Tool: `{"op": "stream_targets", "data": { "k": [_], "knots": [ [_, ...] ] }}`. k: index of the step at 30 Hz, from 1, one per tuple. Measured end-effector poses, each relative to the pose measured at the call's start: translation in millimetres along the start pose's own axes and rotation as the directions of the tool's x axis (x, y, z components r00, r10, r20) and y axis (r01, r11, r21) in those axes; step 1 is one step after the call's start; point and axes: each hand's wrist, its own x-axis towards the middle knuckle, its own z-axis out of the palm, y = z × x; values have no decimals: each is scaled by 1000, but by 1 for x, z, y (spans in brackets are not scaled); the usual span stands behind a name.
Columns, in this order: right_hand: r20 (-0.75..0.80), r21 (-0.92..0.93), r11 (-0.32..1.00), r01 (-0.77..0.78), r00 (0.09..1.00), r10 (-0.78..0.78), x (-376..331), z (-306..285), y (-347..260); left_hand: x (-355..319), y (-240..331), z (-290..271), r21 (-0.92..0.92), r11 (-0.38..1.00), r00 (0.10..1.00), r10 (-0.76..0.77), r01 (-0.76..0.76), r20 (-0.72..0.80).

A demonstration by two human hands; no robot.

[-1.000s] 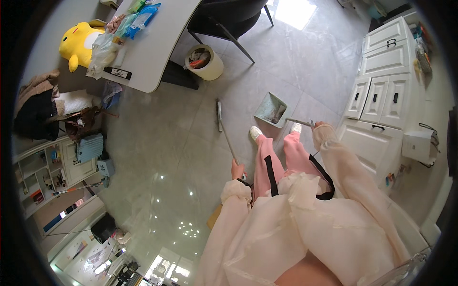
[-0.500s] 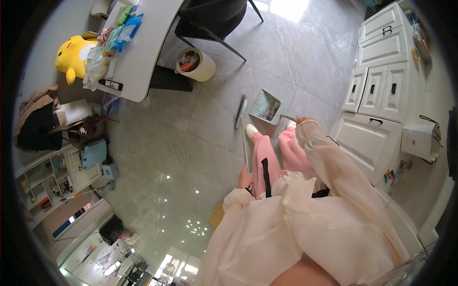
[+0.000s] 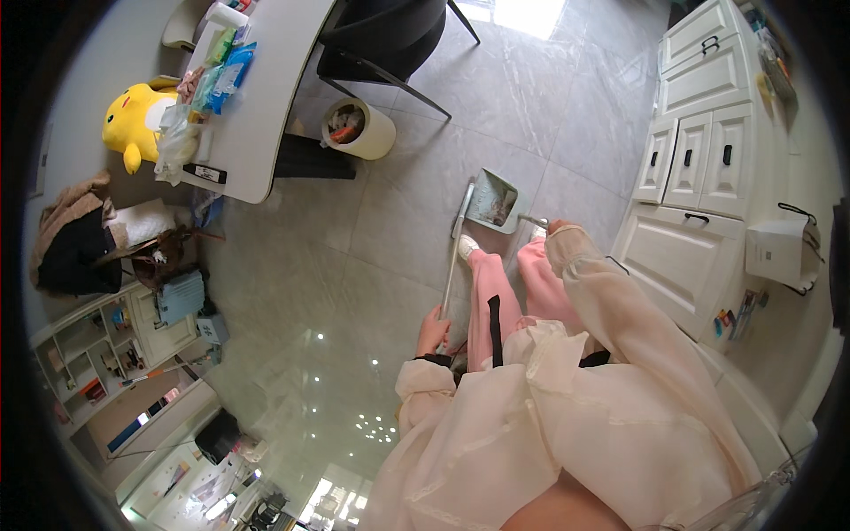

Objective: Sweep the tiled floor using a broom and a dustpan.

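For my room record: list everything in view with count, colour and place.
Dustpan: 1, pale green, centre
Broom: 1, pale grey, beside dustpan
Table: 1, white, upper left
Bin: 1, cream, by table
Chair: 1, black, by bin
Plush: 1, yellow, upper left
Garment: 1, black, left
Cabinet: 1, white, right
Boxy bag: 1, white, far right
Shelf: 1, white, lower left
Clutter: uncountable, mixed colours, on shelf
Trousers: 1 pair, pink, centre
Shoes: 2, white, centre
Left hand: 1, cream-sleeved, on broom
Right hand: 1, cream-sleeved, on dustpan
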Motion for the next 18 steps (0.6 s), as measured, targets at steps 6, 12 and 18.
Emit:
{"op": "stream_targets", "data": {
  "k": [6, 12, 18],
  "knots": [
    [-32, 6, 1000, -27, 999, 27, -8, -6, 6, 13, 10, -35, -105, 994, 1000, 4, -5, -18],
    [-104, 7, 999, -41, 994, 42, -20, -34, 16, 28, 17, -51, -140, 988, 985, 41, -65, -167],
    [-122, 58, 993, -98, 987, 105, 3, -59, 28, 50, 27, -75, -114, 986, 975, 100, -125, -201]
  ]
}}
